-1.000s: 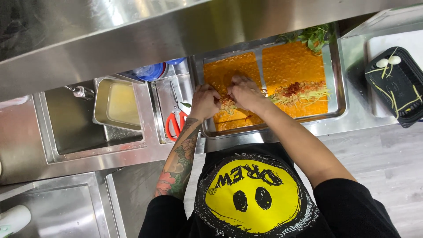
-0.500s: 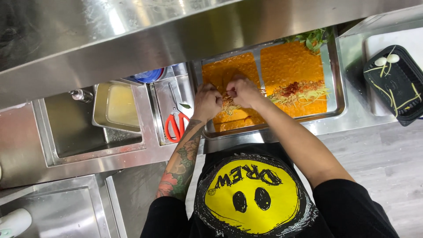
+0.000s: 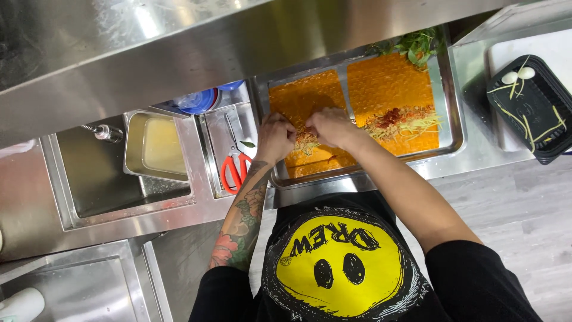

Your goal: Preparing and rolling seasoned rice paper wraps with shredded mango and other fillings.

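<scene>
On the left of the rectangular steel tray (image 3: pixel 454 128): thin orange wrapper sheet (image 3: pixel 304 104), likely soft, light, tearable; left hand (image 3: pixel 276 136) and right hand (image 3: pixel 329 126) grips pinched on its filled middle; best lifted by edges.

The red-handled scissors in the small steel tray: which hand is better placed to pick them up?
Probably the left hand. It works at the left edge of the orange sheet, right beside the red-handled scissors. The right hand lies farther away and would have to cross over the left.
</scene>
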